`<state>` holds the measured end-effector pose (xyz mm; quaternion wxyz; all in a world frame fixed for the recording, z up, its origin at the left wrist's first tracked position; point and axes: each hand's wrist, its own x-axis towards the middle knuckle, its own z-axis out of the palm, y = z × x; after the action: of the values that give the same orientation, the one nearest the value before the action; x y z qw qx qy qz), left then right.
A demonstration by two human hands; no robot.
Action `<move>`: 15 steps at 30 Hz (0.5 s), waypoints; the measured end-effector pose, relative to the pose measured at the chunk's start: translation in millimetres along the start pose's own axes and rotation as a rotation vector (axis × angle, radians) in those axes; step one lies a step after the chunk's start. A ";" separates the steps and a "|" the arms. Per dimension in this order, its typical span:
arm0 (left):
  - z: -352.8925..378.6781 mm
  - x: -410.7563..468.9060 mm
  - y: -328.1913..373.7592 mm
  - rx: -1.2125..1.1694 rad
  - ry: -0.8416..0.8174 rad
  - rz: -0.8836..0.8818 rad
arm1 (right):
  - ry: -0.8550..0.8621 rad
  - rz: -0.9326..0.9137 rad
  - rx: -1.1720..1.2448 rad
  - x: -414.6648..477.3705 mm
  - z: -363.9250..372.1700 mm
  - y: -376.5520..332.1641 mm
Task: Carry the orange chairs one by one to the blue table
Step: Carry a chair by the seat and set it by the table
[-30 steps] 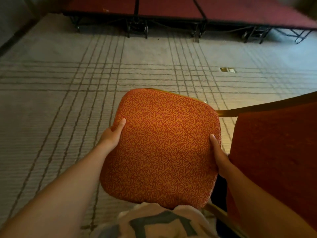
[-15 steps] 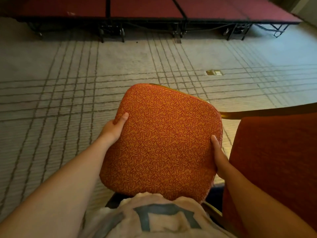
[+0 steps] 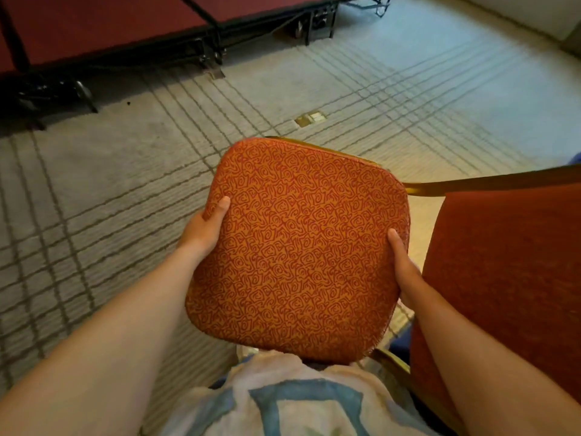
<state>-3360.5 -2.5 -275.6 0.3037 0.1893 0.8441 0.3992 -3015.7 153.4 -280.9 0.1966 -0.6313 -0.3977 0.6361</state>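
Both gripped the seat edges, left hand (image 3: 203,235) and right hand (image 3: 404,269); orange chair (image 3: 298,247) had swung right, away from the stage (image 3: 110,29), likely mid-carry.

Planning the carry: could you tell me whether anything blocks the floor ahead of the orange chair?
Nothing visible does: only open carpet lies between the orange chair, gripped by left hand and right hand, and the red stage platforms. No blue table clearly shows.

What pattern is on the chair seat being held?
The chair seat is orange with dark red swirly squiggles, seen best in the head view.
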 end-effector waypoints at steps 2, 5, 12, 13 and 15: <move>11.0 36.4 28.0 0.057 -0.049 0.049 | 0.072 -0.008 0.045 14.3 1.8 -20.0; 38.0 79.2 61.9 0.084 -0.109 0.077 | 0.161 -0.001 0.093 32.8 -7.5 -41.3; 140.7 169.7 133.5 0.145 -0.321 0.122 | 0.356 0.121 0.205 114.5 -46.1 -62.8; 156.4 186.2 150.1 0.154 -0.339 0.138 | 0.357 0.140 0.233 131.7 -50.7 -71.1; 184.9 217.5 189.9 0.160 -0.357 0.166 | 0.348 0.154 0.289 160.3 -58.2 -92.8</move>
<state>-3384.9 338.9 -296.2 0.3985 0.3495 0.7875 0.3145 -3003.3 345.2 -308.0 0.3013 -0.7253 -0.2132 0.5811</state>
